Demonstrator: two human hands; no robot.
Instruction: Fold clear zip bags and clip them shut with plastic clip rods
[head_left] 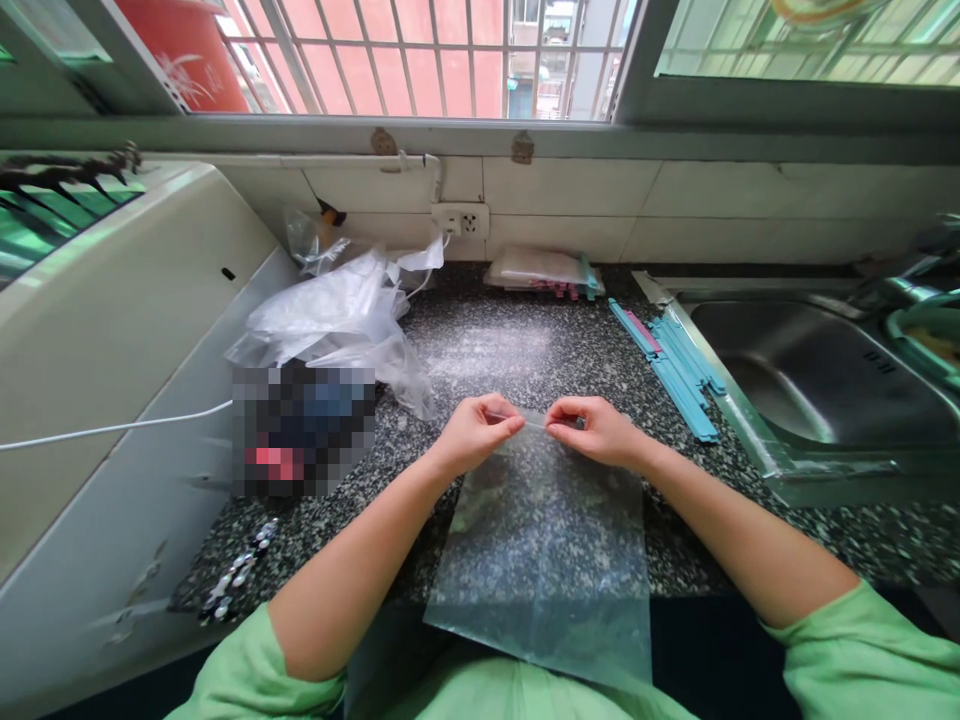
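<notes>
Our reference point is the stainless-steel sink [780, 370] set into the black-and-white speckled stone counter [480, 350]. The clear, flat plastic bag [555, 560] is to the left of the sink, its far edge raised in our fingers and its near end hanging past the counter's front edge.

Grip state: our left hand [476, 432] is closed, thumb and fingers pinching the far edge of the bag. Our right hand [596, 432] is closed in the same pinch, just beside the left.

Parts position: the long light-blue plastic strips [682, 400], with a short pink strip [643, 332] among them, lie directly beside the sink, on its left. The flat translucent packet with pink and blue pieces [536, 265] is left of the sink, by the wall. The crumpled white translucent plastic bags [330, 310] are farther left of the sink.

Status: we have the bag spread and its far edge gathered at the pinch. We see no strip on that edge, though our fingers hide part of it. The visible loose strips are apart from the bag. Whether the bag is sealed, we cannot tell.
</notes>
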